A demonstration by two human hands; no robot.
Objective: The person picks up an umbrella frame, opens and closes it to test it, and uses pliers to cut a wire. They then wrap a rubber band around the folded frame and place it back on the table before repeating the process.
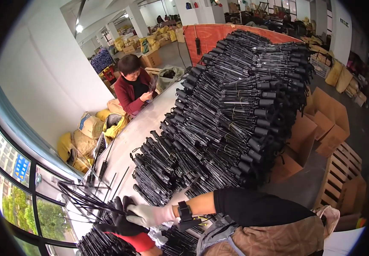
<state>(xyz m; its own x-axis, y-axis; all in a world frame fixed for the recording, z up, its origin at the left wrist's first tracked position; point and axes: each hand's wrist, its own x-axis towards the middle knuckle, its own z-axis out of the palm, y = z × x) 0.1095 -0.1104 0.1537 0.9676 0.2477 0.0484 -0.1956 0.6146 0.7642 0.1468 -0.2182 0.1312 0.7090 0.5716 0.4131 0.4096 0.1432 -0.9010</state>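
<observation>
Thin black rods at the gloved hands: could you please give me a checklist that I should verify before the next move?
1. Rods in hand: ok. The thin black rods run into the black-gloved left hand.
2. Both hands gloved: ok. The right hand wears a white glove.
3. Grip of the right hand: cannot tell. It meets the left hand, and its fingertips are not clear.
4. Free ends gathered: not ok. They fan apart.
5. Free space around the hands: not ok. Dark bundles lie close by.
6. Co-worker away from the rods: ok. This person is farther along the pale table.
</observation>
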